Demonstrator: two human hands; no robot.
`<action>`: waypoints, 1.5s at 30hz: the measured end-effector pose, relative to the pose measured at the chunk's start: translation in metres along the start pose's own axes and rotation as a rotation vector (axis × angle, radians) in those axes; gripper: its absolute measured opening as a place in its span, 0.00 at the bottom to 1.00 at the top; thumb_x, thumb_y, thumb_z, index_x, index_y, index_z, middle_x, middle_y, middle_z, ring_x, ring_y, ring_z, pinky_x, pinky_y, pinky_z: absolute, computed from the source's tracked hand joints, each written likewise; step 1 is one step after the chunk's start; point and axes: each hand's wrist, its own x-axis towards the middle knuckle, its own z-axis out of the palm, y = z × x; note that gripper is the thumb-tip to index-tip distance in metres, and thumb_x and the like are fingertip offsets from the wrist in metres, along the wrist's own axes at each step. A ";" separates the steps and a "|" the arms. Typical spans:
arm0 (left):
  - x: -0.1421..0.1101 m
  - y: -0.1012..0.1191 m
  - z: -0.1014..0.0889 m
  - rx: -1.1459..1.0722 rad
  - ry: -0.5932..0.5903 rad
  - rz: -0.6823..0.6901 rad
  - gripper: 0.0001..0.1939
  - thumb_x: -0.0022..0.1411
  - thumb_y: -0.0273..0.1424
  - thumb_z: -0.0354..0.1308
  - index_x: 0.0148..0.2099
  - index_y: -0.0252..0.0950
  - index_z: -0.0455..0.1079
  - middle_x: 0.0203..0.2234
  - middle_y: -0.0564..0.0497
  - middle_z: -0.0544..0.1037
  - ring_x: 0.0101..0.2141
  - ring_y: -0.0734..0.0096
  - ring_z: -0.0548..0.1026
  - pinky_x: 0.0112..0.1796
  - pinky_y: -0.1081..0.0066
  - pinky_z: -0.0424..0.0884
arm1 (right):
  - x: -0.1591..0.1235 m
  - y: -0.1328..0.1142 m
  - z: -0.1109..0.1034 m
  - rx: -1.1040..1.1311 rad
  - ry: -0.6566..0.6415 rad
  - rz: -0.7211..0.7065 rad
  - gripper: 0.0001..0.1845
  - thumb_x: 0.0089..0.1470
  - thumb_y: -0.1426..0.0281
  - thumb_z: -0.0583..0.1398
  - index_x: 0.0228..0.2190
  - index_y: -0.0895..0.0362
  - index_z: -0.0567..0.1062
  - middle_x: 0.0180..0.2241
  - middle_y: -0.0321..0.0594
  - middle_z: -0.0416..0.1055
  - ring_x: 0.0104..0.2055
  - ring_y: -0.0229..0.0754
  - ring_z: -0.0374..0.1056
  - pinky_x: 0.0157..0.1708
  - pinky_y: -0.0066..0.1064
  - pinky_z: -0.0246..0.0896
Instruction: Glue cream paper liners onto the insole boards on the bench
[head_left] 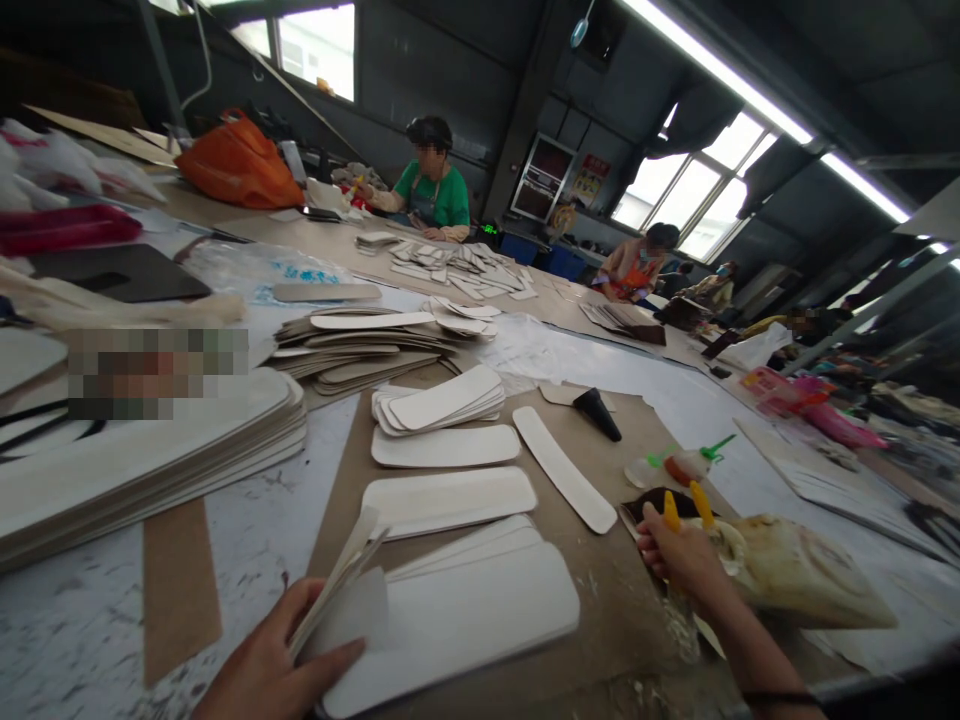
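Note:
At the bottom left, my left hand pinches a few thin, pale boards held up on edge. They are over a fanned stack of white rounded boards. My right hand is closed round a yellow-handled tool, whose working end is hidden. It is at the mouth of a cut-open, stained plastic jug lying on its side. A second yellow handle stands up beside it. More white boards lie beyond the fanned stack, with a curved white strip to their right.
A black cone-shaped object and a green-tipped squeeze bottle lie beyond my right hand. Tall stacks of boards stand at the left and centre back. Across the tables, a person in a green shirt and other people work.

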 end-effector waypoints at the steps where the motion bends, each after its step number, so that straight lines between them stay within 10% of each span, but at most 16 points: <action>1: -0.001 0.003 -0.002 -0.011 -0.016 -0.011 0.19 0.41 0.44 0.59 0.36 0.42 0.65 0.29 0.53 0.77 0.38 0.53 0.74 0.35 0.68 0.67 | -0.009 -0.004 -0.002 0.023 -0.009 -0.060 0.15 0.45 0.61 0.63 0.18 0.57 0.69 0.15 0.38 0.67 0.14 0.34 0.61 0.13 0.24 0.56; 6: 0.003 0.007 -0.008 -0.035 -0.078 -0.043 0.24 0.39 0.46 0.62 0.38 0.40 0.64 0.30 0.52 0.78 0.37 0.54 0.74 0.37 0.68 0.68 | -0.069 -0.026 0.003 0.027 -0.148 -0.339 0.27 0.46 0.45 0.56 0.26 0.58 0.74 0.27 0.44 0.71 0.30 0.44 0.67 0.29 0.31 0.64; 9: 0.004 0.010 -0.010 -0.052 -0.115 -0.044 0.23 0.41 0.45 0.61 0.38 0.38 0.64 0.31 0.50 0.78 0.36 0.55 0.75 0.36 0.67 0.68 | -0.100 -0.028 0.017 -0.145 -0.191 -0.420 0.30 0.47 0.43 0.53 0.28 0.58 0.75 0.25 0.41 0.69 0.24 0.38 0.62 0.21 0.27 0.58; 18: 0.002 0.028 -0.019 -0.273 -0.188 -0.122 0.19 0.41 0.40 0.63 0.34 0.35 0.65 0.12 0.59 0.65 0.15 0.74 0.62 0.18 0.75 0.55 | -0.155 -0.022 0.075 0.334 -0.436 -0.211 0.30 0.39 0.44 0.61 0.25 0.60 0.71 0.22 0.36 0.67 0.17 0.32 0.59 0.14 0.22 0.55; 27: 0.001 0.020 -0.023 -0.377 -0.213 -0.171 0.18 0.45 0.43 0.61 0.30 0.34 0.63 0.13 0.60 0.64 0.15 0.81 0.57 0.17 0.78 0.49 | -0.175 -0.007 0.112 0.485 -0.558 -0.098 0.18 0.43 0.58 0.66 0.28 0.59 0.70 0.24 0.34 0.69 0.21 0.32 0.63 0.22 0.22 0.62; 45: -0.001 0.010 -0.024 -0.450 -0.244 -0.147 0.17 0.40 0.37 0.62 0.33 0.33 0.70 0.24 0.53 0.76 0.28 0.67 0.72 0.30 0.71 0.67 | -0.192 -0.007 0.124 0.086 -0.276 -0.333 0.18 0.44 0.54 0.62 0.28 0.57 0.71 0.22 0.36 0.69 0.21 0.41 0.68 0.23 0.30 0.65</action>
